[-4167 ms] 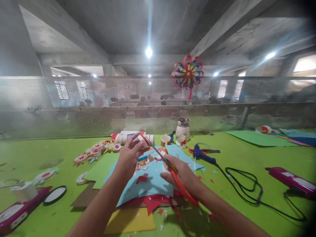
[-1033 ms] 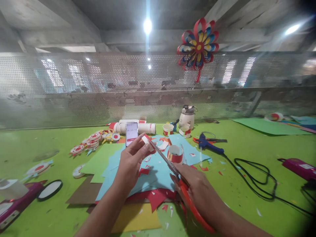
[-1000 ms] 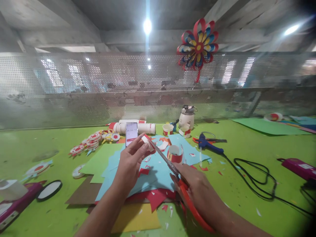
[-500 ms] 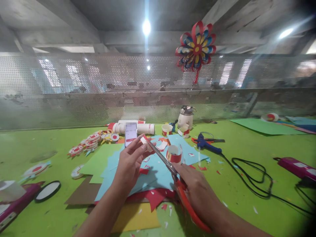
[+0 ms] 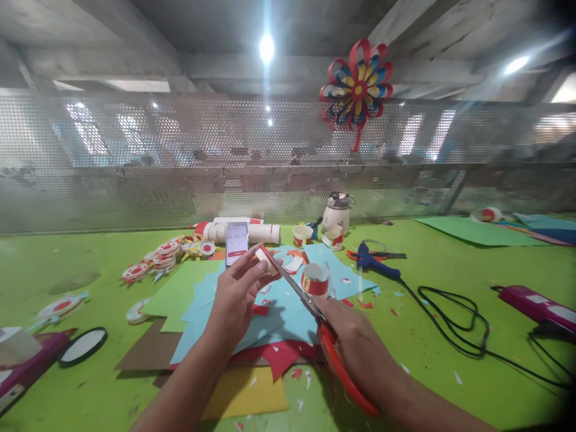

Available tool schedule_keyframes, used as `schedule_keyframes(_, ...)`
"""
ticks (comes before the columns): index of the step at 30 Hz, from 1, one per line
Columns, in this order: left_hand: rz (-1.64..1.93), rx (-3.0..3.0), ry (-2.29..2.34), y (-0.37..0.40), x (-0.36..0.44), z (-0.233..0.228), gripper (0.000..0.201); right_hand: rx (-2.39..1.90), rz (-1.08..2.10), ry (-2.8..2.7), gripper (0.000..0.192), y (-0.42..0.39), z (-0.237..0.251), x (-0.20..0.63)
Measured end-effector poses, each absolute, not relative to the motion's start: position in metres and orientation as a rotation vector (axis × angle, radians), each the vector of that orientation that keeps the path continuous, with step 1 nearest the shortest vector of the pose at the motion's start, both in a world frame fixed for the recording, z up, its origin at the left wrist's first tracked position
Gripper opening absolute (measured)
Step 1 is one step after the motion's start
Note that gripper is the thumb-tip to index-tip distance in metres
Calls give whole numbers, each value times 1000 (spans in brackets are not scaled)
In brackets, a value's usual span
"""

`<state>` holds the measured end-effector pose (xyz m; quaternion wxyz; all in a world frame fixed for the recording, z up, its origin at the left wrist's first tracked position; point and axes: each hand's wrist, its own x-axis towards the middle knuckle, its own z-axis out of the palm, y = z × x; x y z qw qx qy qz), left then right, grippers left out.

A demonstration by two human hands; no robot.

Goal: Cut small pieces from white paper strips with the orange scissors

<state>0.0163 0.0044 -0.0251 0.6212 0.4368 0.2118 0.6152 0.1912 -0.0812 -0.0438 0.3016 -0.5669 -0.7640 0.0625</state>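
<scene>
Red-and-white, the small paper piece (image 5: 262, 258) is a folded scrap with a red edge, pinched in the left hand (image 5: 236, 295) above the blue sheet (image 5: 288, 309). From four o'clock, the right hand (image 5: 355, 345) grips red-handled scissors (image 5: 315, 324), whose blades meet the scrap. A red-banded paper ring (image 5: 314, 279) stands at three o'clock.

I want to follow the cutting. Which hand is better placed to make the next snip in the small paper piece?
Probably the right hand: it holds the red-handled scissors, blades at the paper piece. The left hand only pinches that piece.
</scene>
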Motion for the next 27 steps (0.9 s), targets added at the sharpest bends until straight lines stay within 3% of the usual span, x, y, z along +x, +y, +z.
schedule_keyframes(13,1405,1080,547,8,13,-24,45,-1487,235,-2037,43,-79,-43,197)
schedule_keyframes(27,1397,1115,598,5,16,-22,51,-1477,182,-2024,39,-80,-44,198)
